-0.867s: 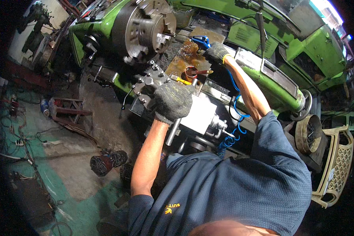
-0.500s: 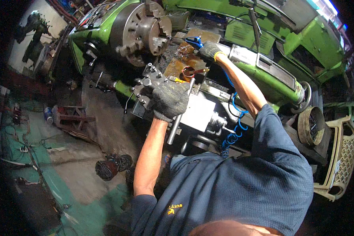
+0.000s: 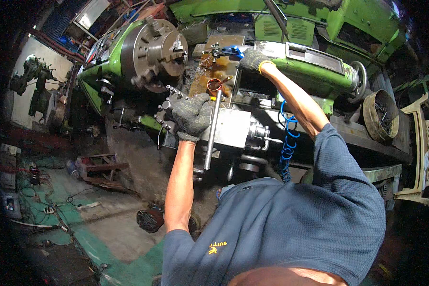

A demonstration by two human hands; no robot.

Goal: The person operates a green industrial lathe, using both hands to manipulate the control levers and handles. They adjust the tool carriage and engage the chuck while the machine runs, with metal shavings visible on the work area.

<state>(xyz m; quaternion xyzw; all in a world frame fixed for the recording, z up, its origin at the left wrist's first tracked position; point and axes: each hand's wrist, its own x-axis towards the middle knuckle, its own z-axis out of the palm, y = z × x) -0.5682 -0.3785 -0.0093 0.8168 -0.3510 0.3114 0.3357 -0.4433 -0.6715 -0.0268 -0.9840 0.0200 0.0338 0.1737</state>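
My left hand (image 3: pixel 191 116), in a dark grey work glove, is closed beside the lathe's tool post (image 3: pixel 169 106), which has several bolts standing up. A long plain metal bar (image 3: pixel 212 138) slants along the hand's right side. What the fingers grip is hidden under the glove. Farther off and to the right, my gloved right hand (image 3: pixel 253 61) is closed around a blue air blow gun (image 3: pixel 232 51), pointing left toward the chuck. A coiled blue hose (image 3: pixel 287 152) hangs below the right forearm. Between the hands stands a small reddish pot (image 3: pixel 214 86) with a brush in it.
The big lathe chuck (image 3: pixel 152 55) is at the far left of the green machine. A green tailstock (image 3: pixel 310 59) with a handwheel (image 3: pixel 359 81) lies right. A round metal bin (image 3: pixel 380 117) sits on the right ledge. Cables (image 3: pixel 50 209) trail over the floor at left.
The view has shifted, so the lathe appears farther left. More of the bar shows beside my left hand. My right hand keeps hold of the blow gun.
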